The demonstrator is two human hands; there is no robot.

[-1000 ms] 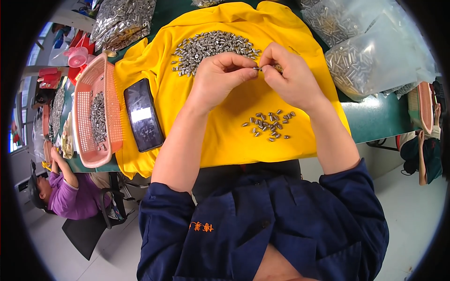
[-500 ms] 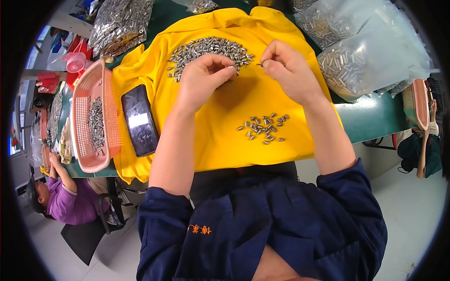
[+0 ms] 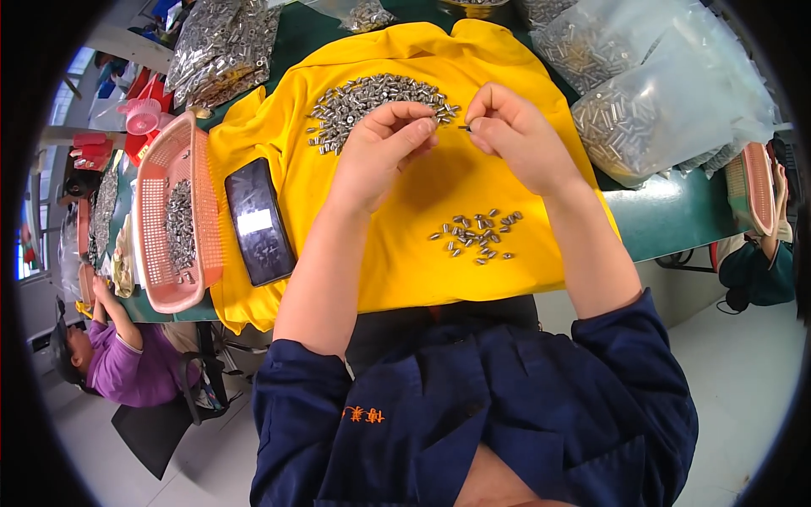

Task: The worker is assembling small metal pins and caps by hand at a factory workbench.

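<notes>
My left hand [image 3: 382, 150] is closed in a pinch at the near right edge of a large pile of small silver metal parts [image 3: 359, 101]. A tiny bit of metal shows at its fingertips, mostly covered by them. Facing it, my right hand [image 3: 517, 135] pinches a small, thin dark piece [image 3: 465, 128] whose end sticks out toward the left hand; its kind is too small to make out. A narrow gap parts the two hands. Nearer to me, a smaller group of silver metal parts [image 3: 478, 235] lies scattered on the yellow cloth [image 3: 389, 275].
A black phone [image 3: 258, 221] lies left on the cloth, beside a pink basket [image 3: 213, 253] with metal parts in it. Clear bags of metal parts [image 3: 621, 127] stand at right; another bag [image 3: 224, 51] is far left. A person in purple [image 3: 135, 363] sits at left.
My left hand has moved right, closer to the right hand. My right hand has shifted slightly, still pinching the dark piece. The view has tilted a little.
</notes>
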